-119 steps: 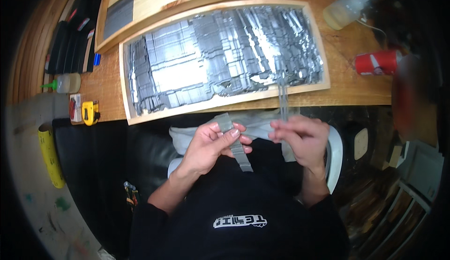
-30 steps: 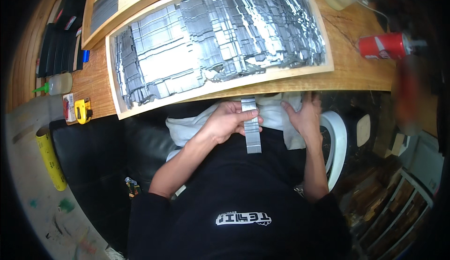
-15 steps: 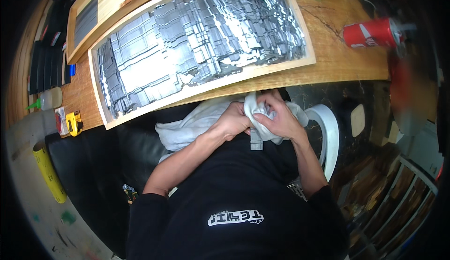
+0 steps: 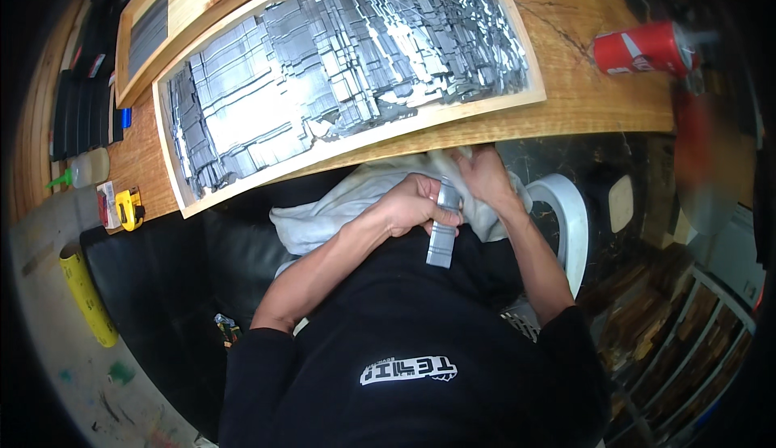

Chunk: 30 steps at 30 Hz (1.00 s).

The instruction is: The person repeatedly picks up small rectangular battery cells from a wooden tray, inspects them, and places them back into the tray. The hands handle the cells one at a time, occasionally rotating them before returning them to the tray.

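My left hand [image 4: 414,206] pinches a flat grey strip [image 4: 441,242] marked with thin cross lines. The strip stands nearly upright in front of my black shirt, its lower end free below my thumb. Just to the right, by the table's front edge, my right hand [image 4: 487,177] is closed on a fold of white cloth [image 4: 347,197], its fingertips partly hidden. The cloth spreads over my lap, behind both hands. Beyond them on the wooden table lies a shallow wooden tray [image 4: 360,143] filled with many glossy grey strips and pieces.
A red can [image 4: 638,50] lies on its side at the table's right. A yellow tape measure [image 4: 128,209] and a green-tipped bottle [image 4: 87,170] sit at the left. Another wooden frame [image 4: 133,76] is behind the tray. A white curved armrest [image 4: 570,238] stands right of my arm.
The cloth that was wrapped around the strip has come off it. My right hand has moved away toward the table edge, and more of the strip shows in my left hand.
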Each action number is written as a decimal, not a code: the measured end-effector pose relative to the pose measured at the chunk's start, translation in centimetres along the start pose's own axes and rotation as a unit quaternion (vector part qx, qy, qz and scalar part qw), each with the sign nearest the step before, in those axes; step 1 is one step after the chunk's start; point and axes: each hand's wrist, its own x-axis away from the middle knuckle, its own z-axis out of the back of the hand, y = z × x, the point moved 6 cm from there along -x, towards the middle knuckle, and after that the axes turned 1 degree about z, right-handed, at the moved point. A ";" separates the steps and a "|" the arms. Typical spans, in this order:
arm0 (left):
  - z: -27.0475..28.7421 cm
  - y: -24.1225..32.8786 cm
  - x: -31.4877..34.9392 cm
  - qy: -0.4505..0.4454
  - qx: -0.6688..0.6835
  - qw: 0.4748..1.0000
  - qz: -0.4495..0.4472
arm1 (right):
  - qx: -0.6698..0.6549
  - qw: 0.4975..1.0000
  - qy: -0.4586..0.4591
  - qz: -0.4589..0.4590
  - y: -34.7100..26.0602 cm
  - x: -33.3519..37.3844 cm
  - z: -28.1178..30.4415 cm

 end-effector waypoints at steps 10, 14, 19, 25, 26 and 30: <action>1.7 2.5 7.7 0.134 0.129 0.979 -0.078 | 0.105 0.991 0.074 0.037 -9.9 6.6 6.8; 0.7 3.4 10.6 0.119 0.149 0.974 -0.126 | -0.245 0.937 -0.247 0.034 -13.5 12.0 4.1; 0.1 5.6 11.7 0.109 0.119 0.977 -0.137 | -0.273 0.924 -0.185 0.194 -15.0 13.3 0.6; 0.9 6.4 12.0 0.104 0.114 0.982 -0.107 | -0.264 0.938 -0.107 0.200 -16.0 12.8 -0.8; 0.8 6.6 12.0 0.101 0.126 0.982 -0.102 | -0.269 0.937 -0.104 0.196 -16.0 12.7 -0.9; 0.8 6.7 11.9 0.088 0.109 0.985 -0.102 | -0.263 0.942 -0.145 0.152 -15.6 12.4 -0.9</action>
